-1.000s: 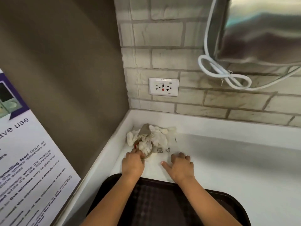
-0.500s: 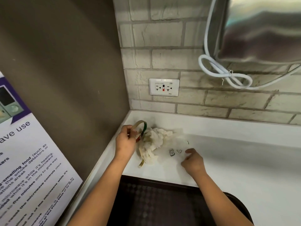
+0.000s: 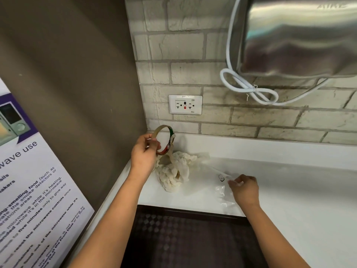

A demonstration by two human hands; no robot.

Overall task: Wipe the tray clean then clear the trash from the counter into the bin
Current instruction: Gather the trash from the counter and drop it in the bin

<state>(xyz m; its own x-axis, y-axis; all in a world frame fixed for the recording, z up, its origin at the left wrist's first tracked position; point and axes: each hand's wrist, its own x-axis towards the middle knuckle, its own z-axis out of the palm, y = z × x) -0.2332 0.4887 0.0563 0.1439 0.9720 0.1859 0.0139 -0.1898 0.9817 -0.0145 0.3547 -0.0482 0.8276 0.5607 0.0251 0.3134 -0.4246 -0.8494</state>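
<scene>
2 hands clearing counter trash.
Left hand (image 3: 144, 154) grips a paper ring (image 3: 164, 139); right hand (image 3: 243, 188), at 3 o'clock of the crumpled napkin (image 3: 173, 171), apparently pinches clear wrapper (image 3: 224, 188).

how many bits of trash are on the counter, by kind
paper band: 1, in the left hand
crumpled napkin: 1
clear plastic wrapper: 1, under the right hand
total: 3

We find the counter (image 3: 309, 190) bare to the right; the far left corner is blocked by crumpled napkins (image 3: 173, 171), and the dark tray (image 3: 183, 238) fills the near edge.
</scene>
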